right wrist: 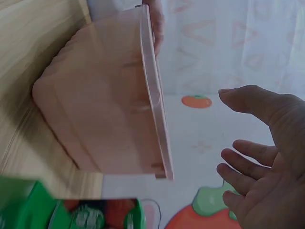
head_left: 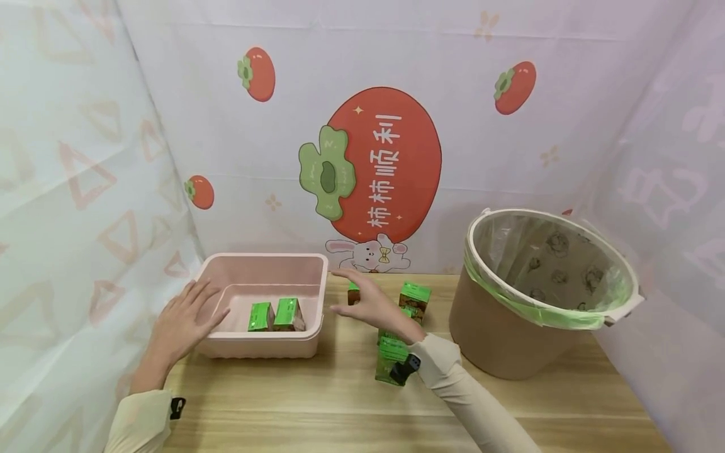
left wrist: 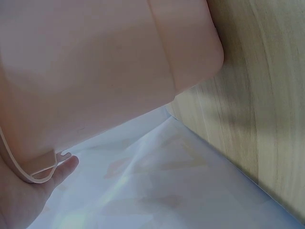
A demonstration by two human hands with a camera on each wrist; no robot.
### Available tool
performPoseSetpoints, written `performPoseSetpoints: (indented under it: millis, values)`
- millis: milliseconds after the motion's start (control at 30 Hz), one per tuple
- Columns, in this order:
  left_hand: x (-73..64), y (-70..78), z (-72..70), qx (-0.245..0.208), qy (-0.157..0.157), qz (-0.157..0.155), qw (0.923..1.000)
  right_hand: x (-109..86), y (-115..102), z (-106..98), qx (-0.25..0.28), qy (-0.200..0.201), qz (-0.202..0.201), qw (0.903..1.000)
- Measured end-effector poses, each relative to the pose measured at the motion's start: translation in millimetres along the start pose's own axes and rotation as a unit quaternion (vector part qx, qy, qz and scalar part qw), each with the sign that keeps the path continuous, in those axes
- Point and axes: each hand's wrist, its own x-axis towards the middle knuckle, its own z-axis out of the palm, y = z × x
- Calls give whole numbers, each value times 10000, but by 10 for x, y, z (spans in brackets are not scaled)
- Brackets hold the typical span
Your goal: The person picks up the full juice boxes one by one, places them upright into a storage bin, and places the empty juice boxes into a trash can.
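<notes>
A pink plastic basin (head_left: 266,348) stands at the left of the table, with two small green cartons (head_left: 289,314) inside. My left hand (head_left: 180,321) lies at its left rim, fingers spread and fairly straight. In the left wrist view that hand (left wrist: 21,198) touches the rim at a corner. My right hand (head_left: 376,308) hovers just right of the basin, thumb and fingers apart, holding nothing. The right wrist view shows a gap between this hand (right wrist: 267,157) and the basin wall (right wrist: 100,100). Several green cartons (head_left: 415,299) lie under and beside my right forearm, partly hidden.
A brown bucket (head_left: 498,327) with a translucent green liner stands at the right of the wooden table (head_left: 317,409). Printed cloth walls (head_left: 396,50) enclose the back and both sides.
</notes>
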Motion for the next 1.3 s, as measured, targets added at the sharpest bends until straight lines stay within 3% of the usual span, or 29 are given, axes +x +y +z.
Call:
performPoseSetpoints:
  millis: [200, 333, 667, 833, 967, 1167, 1300]
  values:
    - [8, -10, 12, 37, -15, -10, 10000, -221, 172, -170, -72, 542, 324, 9980]
    - [-7, -9, 9, 33, 23, -22, 10000, -345, 324, -267, -191, 674, 515, 9962]
    - [-24, 17, -4, -4, 39, -39, 10000, -603, 847, -591, -488, 1294, 985, 9855]
    - [-21, -9, 0, 25, 33, -14, 10000, -675, 1053, -617, -538, 1521, 1229, 9792]
    - [-20, -17, 0, 13, 26, -7, 10000, -706, 1170, -596, -586, 1404, 1365, 9789]
    - [-5, -7, -7, 23, 45, -6, 10000, -717, 1269, -578, -510, 1483, 1355, 9783]
    - [-10, -1, -9, -10, 65, 6, 10000, -750, 1319, -552, -365, 1538, 1587, 9746]
